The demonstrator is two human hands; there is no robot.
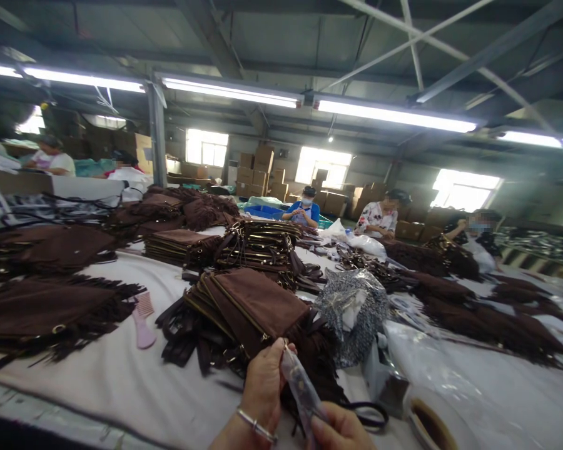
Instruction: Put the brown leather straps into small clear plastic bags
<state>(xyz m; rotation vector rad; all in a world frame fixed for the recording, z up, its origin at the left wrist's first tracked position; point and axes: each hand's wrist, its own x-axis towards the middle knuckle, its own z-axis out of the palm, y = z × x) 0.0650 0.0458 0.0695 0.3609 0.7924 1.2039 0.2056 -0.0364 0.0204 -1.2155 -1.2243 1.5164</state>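
A slim clear plastic sleeve (303, 381) with brownish contents hangs slanted between my hands. My left hand (265, 378), a silver bangle at its wrist, pinches the sleeve's upper end. Lower down, my right hand (340, 428) grips the sleeve's bottom end, partly cut off by the frame edge. Just beyond my left fingertips lies the corner of a brown fringed bag (267, 300) with a gold zipper. It tops a stack of similar bags, their dark straps (187, 331) hanging to the left. Whether the sleeve is fastened to the bag I cannot tell.
A pink comb (144, 322) lies left on the white cloth (98, 375). To the right are a speckled plastic bag (351, 312), a metal-topped box (385, 369) and a tape roll (429, 419). More brown bags (258, 240) are piled behind; several co-workers sit across the table.
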